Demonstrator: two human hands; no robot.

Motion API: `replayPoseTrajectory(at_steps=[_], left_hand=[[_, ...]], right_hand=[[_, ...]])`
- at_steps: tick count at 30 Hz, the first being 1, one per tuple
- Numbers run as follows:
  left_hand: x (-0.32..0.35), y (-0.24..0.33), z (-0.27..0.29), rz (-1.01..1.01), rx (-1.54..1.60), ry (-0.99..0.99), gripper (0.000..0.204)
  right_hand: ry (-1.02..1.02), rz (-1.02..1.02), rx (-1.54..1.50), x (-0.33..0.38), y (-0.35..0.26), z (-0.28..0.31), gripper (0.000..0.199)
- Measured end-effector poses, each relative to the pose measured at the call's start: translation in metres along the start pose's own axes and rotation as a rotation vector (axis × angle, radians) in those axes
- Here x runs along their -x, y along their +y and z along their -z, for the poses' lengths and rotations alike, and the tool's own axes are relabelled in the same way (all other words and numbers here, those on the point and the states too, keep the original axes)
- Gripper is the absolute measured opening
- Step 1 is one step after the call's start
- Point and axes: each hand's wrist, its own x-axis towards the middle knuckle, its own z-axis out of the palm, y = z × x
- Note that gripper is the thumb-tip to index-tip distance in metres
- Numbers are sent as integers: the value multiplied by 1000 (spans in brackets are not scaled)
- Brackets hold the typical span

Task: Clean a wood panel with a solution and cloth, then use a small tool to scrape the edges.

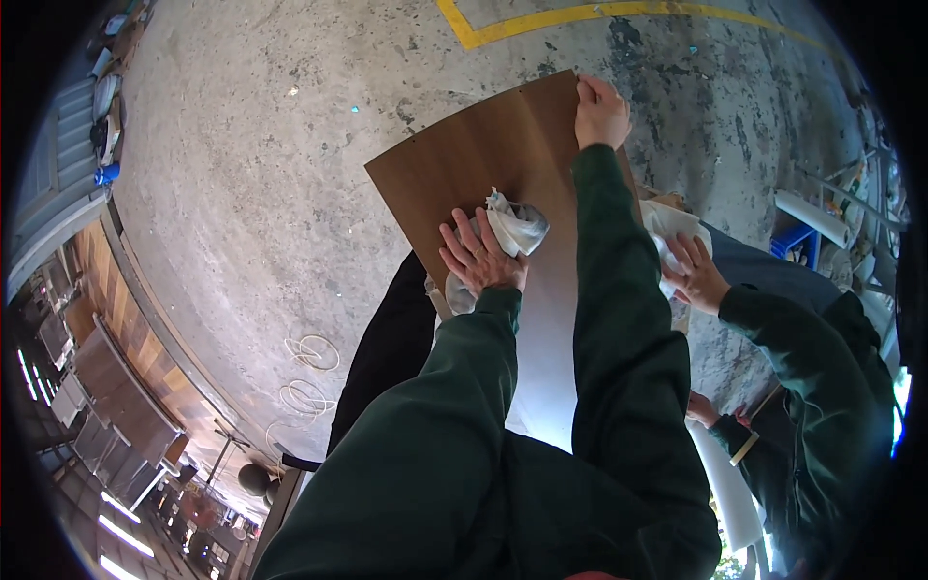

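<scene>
Head view: A brown, wood-toned panel (464,155) lies in front of the person, spanning the middle of the view. Its far edge carries small dark dots, and its near part shows a pale sheen.

Left hand (483,259): positioned palm down on the panel, near its left edge. The fingers are extended and slightly spread. A crumpled white cloth (522,230) rests on the panel against the thumb and index finger side. Whether this grip pinches the cloth cannot be told.

Right hand (601,114): positioned at the far right corner of the panel. The grip is closed, with the fingers curled around the corner edge. The forearm extends over the right portion of the panel.

Right side: a co-worker's hand (698,275), in a dark green sleeve (773,324), touches white material (665,253) just beside the panel's right edge. Farther right are a white roll (812,217) and a blue container (795,242).

Surroundings: the concrete floor (251,193) bears a yellow line (580,14) beyond the panel. Loops of pale cord (307,396) lie on the floor at the left.
</scene>
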Motion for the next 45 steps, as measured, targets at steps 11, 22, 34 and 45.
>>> replayPoseTrajectory(at_steps=[11,22,34,45], left_hand=[[0,-4,3,10,5,-13,101],[-4,-9,-1,9,-10,47,101],[-2,-9,-3,-9,24,64,101],[0,-9,-3,-2,-15,33,100]], right_hand=[[-7,66,256,30,12,38,15],[-129,51,141,22,9,18,18],[-42,197,92,22,22,9,24],[-78,120,225,9,2,0,30]])
